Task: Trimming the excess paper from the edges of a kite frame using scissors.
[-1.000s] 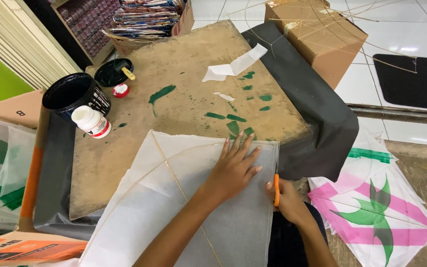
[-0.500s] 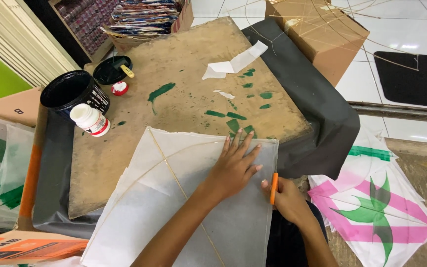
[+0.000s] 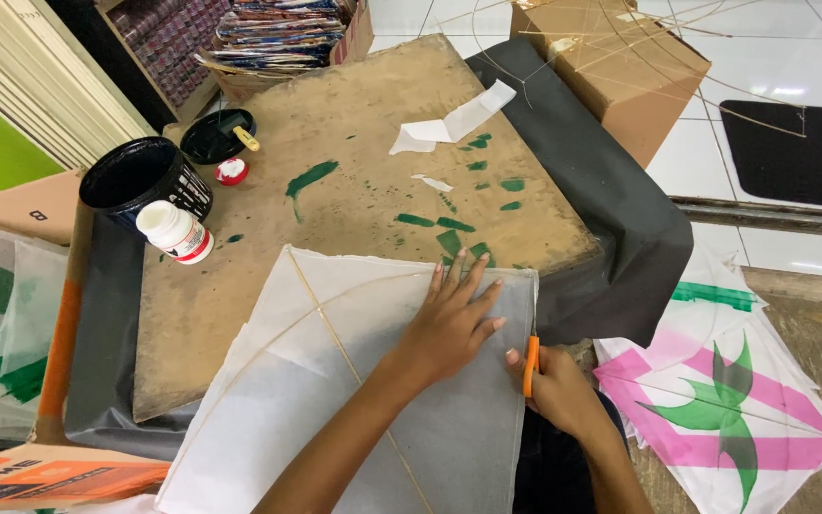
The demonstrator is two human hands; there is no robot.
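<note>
Since a second ago the right hand [image 3: 563, 390] has crept a little up the right edge of the white kite [image 3: 335, 381], carrying the orange cutter [image 3: 530, 364] with it; the left hand [image 3: 449, 319] has hardly moved. Judged from that, the trimming along this edge is under way, with the upper stretch toward the corner not yet reached.

Left hand: flat on the kite paper, fingers spread, pressing the sheet down near its upper right corner. Nothing is closed in it; its grip is apart.

Right hand: grip clamped on the orange cutter, held upright just beside the kite's right edge, below the left hand's fingertips. The blade itself is too thin to make out.

The kite: thin, pale, slightly see-through paper on a frame of slim sticks, one straight spine running from the top corner down and one bowed stick [image 3: 268, 347] crossing it. It lies partly on the wooden board [image 3: 354, 124] and overhangs it toward the person. Paper looks smooth, with faint creases only.

Around the kite:
- board behind it is smeared with green paint dabs [image 3: 311, 178]; white paper scraps [image 3: 454, 124] lie farther back
- white glue bottle [image 3: 175, 231] with a red band stands left of the kite's top corner, touching a black tub [image 3: 140, 179]
- dark cloth [image 3: 611, 219] hangs under the board, right of the kite
- a finished kite, pink and green [image 3: 715, 400], lies on the floor right of the right hand
- cardboard box [image 3: 611, 67] with loose bamboo sticks, far right of the board
</note>
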